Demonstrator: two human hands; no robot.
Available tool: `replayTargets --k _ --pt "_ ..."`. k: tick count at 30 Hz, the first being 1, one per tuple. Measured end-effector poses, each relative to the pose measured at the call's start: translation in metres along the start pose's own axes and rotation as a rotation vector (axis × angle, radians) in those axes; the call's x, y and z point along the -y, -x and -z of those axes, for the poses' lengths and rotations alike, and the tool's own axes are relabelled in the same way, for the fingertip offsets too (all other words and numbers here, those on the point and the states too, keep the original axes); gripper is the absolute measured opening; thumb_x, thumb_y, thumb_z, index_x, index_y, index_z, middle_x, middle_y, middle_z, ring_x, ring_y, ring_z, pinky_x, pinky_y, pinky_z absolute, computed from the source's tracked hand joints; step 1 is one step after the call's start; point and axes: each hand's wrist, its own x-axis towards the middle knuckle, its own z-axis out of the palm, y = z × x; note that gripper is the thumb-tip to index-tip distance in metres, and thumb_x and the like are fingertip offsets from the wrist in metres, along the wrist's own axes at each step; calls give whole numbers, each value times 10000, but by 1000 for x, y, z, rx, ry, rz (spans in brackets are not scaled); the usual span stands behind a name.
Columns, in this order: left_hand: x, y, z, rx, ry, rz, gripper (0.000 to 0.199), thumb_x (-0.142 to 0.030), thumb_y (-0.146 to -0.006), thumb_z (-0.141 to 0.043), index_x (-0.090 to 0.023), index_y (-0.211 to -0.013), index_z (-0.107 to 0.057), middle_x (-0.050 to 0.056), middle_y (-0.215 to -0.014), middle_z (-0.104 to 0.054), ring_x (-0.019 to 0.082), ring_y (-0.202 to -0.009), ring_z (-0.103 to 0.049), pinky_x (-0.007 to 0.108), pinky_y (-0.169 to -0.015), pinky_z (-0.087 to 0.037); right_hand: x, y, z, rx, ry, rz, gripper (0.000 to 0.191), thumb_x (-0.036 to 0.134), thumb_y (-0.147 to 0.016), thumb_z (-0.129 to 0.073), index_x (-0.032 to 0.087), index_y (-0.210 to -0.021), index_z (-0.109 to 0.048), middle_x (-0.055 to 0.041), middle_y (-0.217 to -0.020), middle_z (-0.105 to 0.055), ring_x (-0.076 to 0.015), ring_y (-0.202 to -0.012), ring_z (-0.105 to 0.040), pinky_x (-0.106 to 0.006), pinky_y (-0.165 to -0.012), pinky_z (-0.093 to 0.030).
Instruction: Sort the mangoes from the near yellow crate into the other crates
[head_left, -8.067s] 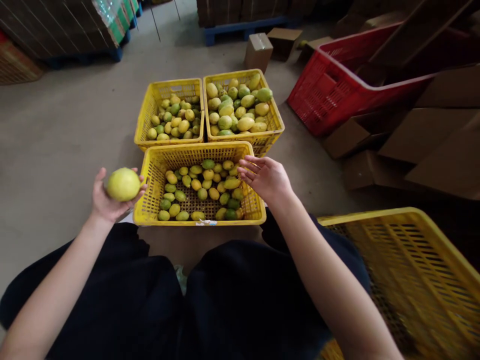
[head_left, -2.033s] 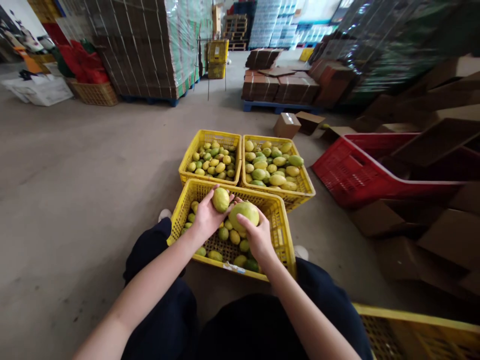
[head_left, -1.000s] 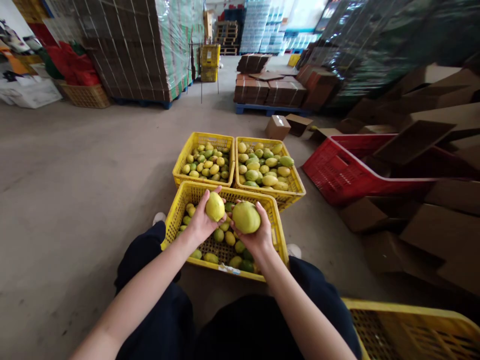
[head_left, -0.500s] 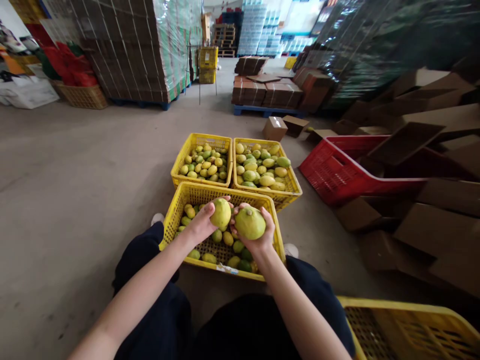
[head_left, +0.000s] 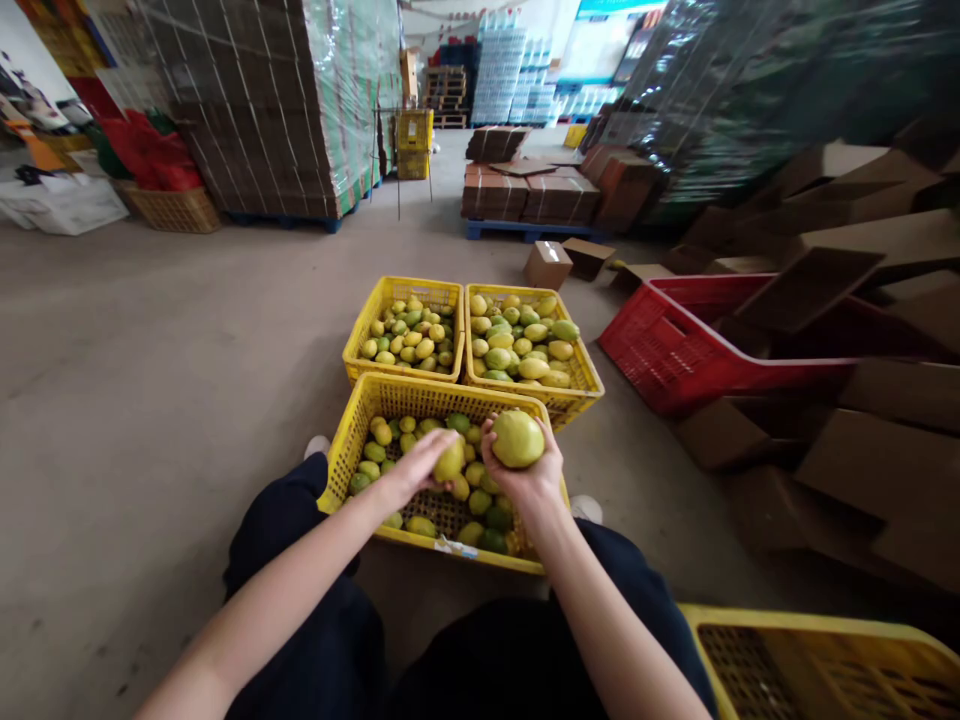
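In the head view, my right hand point(head_left: 529, 475) cups a large yellow-green lemon point(head_left: 517, 438) from below, its fingers curled round the sides. The fruit sits above the right part of the near yellow crate point(head_left: 343, 445). My left hand point(head_left: 420, 462) is closed on a smaller yellow lemon point(head_left: 450, 460), palm facing inward, over the middle of that crate. The left fingers partly cover this fruit. Beneath both hands, loose green and yellow lemons point(head_left: 480, 502) lie in the crate, with bare slotted floor showing between some of them.
Two more yellow crates of lemons, the far left crate point(head_left: 352, 345) and far right crate point(head_left: 589, 395), stand against the near one. A red crate point(head_left: 660, 350) and cardboard boxes point(head_left: 892, 440) crowd the right. Another yellow crate point(head_left: 810, 620) stands at lower right.
My left hand has lowered with the smaller lemon. My right hand has shifted slightly right and up, and its lemon has turned so the nub no longer shows.
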Motion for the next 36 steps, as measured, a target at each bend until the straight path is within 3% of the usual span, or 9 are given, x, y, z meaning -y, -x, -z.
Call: replayTargets --k 5,7,10,14,15,18,23,30,36 --pt "48 27 -16 467 -697 367 154 -262 -616 -803 -206 -620 -659 -13 -545 -586 154 -379 -547 277 -345 -441 22 7 -4 -59 -65 62 262 397 -839 -474 201 -927 -624 -55 -749 -689 -187 -677 -657 -262 -481 -554" --pt "52 34 -20 529 -813 458 174 -181 -542 -823 -207 -540 -651 -3 -495 -572 198 -361 -537 335 -327 -437 26 11 -4 -55 -67 74 272 396 -846 -461 201 -940 -626 -55 -754 -692 -188 -677 -659 -264 -480 -555" --pt "22 22 -13 330 -727 286 159 -223 -555 -833 -199 -638 -699 31 -592 -645 247 -506 -624 391 -452 -526 29 12 -2 -65 -60 82 269 385 -844 -449 204 -945 -620 -51 -741 -694 -183 -667 -660 -261 -487 -554" --pt "-55 -6 27 -145 -500 -91 373 -465 -907 -483 -225 -1169 -596 80 -1191 -634 183 -1045 -641 305 -886 -525 29 8 2 -47 -37 64 267 376 -826 -458 211 -963 -617 -48 -739 -704 -187 -670 -664 -278 -507 -560" --pt "-69 -10 38 -420 -338 -236 378 -428 -914 -483 -200 -1203 -567 108 -1262 -597 188 -1098 -620 291 -919 -501 28 7 2 -45 -36 61 267 372 -824 -459 211 -966 -619 -49 -740 -704 -189 -670 -665 -282 -507 -560" --pt "-84 -9 62 -612 -223 -290 402 -384 -948 -407 -210 -1308 -448 129 -1418 -472 190 -1133 -608 288 -931 -479 25 3 4 -61 -40 57 259 370 -823 -470 211 -956 -624 -51 -731 -703 -197 -667 -667 -296 -500 -560" --pt "-52 -3 60 -342 -566 -113 345 -370 -877 -527 -197 -1174 -569 115 -1261 -617 185 -907 -690 270 -805 -500 15 -6 10 -45 32 43 214 370 -816 -506 213 -901 -625 -49 -715 -710 -205 -667 -679 -311 -522 -569" --pt "-42 9 51 -264 -1566 -1 461 -438 -912 -402 -117 -1165 -613 216 -1213 -638 337 -1144 -602 406 -932 -446 -18 -21 30 -121 301 -49 148 339 -796 -595 194 -825 -599 -34 -626 -689 -201 -567 -676 -327 -502 -567" --pt "-44 12 54 -88 -1633 69 549 -525 -880 -414 -157 -1248 -589 197 -1274 -617 344 -1163 -594 406 -927 -452 -61 -23 75 -161 626 -338 243 423 -750 -693 208 -763 -581 -24 -592 -666 -187 -532 -666 -285 -450 -541"
